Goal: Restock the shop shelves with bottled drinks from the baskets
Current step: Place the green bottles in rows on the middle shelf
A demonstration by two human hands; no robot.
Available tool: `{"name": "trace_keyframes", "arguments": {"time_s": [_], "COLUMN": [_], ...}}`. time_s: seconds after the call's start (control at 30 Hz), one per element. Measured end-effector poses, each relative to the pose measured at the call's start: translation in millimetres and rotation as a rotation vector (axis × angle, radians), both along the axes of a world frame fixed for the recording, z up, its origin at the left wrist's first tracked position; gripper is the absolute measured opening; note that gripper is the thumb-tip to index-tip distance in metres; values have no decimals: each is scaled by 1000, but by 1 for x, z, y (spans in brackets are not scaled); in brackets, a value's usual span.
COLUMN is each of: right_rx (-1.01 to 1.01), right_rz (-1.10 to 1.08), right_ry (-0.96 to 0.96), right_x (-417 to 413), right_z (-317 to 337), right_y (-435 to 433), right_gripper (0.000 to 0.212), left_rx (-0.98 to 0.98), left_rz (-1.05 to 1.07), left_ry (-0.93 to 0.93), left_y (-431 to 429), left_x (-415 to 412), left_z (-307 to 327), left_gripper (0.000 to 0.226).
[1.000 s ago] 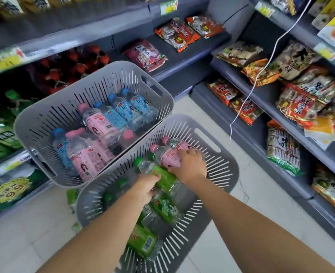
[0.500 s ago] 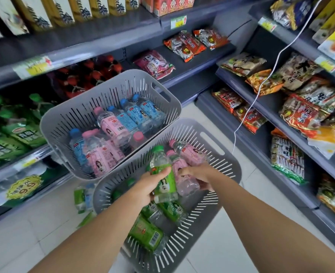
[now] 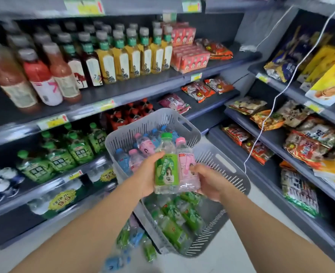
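My left hand (image 3: pixel 146 174) grips a clear bottle with a green label and green cap (image 3: pixel 165 164), held upright above the baskets. Right beside it, touching, my right hand (image 3: pixel 208 180) holds a pink-labelled bottle with a pink cap (image 3: pixel 187 166). Below them the near grey slotted basket (image 3: pixel 229 174) holds several green-label bottles. The far grey basket (image 3: pixel 127 134), tilted against the shelf, holds pink and blue bottles. The drink shelves (image 3: pixel 95 93) on the left carry rows of juice and tea bottles.
Green-label bottles (image 3: pixel 72 154) fill a lower left shelf, with large water bottles underneath. A few loose bottles (image 3: pixel 135 239) lie on the floor left of the near basket. Snack packets (image 3: pixel 308 146) line the right-hand shelves. A white cable (image 3: pixel 269 113) hangs down in front of them.
Both hands have lifted the green and pink bottles out of the near basket and brought them upright side by side. The view has tilted up toward the upper shelves.
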State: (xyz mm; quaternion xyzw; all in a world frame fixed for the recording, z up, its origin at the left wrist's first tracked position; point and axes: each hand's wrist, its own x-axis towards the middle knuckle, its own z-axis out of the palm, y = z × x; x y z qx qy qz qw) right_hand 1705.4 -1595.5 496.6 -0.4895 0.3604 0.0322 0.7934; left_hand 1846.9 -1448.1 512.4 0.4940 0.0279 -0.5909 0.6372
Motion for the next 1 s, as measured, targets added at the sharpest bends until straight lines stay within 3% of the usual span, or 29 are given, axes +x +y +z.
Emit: {"name": "trace_keyframes", "arguments": {"time_s": [0.07,0.27,0.53,0.63,0.93,1.0], "right_rx": [-8,-149,-259,-289,-348,-343], "right_rz": [35,96,233,281,408,430], "right_ry": [-65,-160,-284,-318,-430,-471], "right_x": [16,75,143,170,245,259], "right_z": [17,68,120,136,187,199], "right_y": [21,101,214,247,314,325], "right_gripper": [59,53,62,68,47,51], "left_rx": [-19,-42,51,55,74,48], "left_rz": [35,153,328,407,693,733], "left_ry": [-41,-254,-524,-573,-668,-699], "left_y": [28,125,252,291,360,375], "left_x": [11,43,85,98,128,134], "left_z": [18,64,117,131,178,191], "left_gripper": [29,25,27,29,29,36]}}
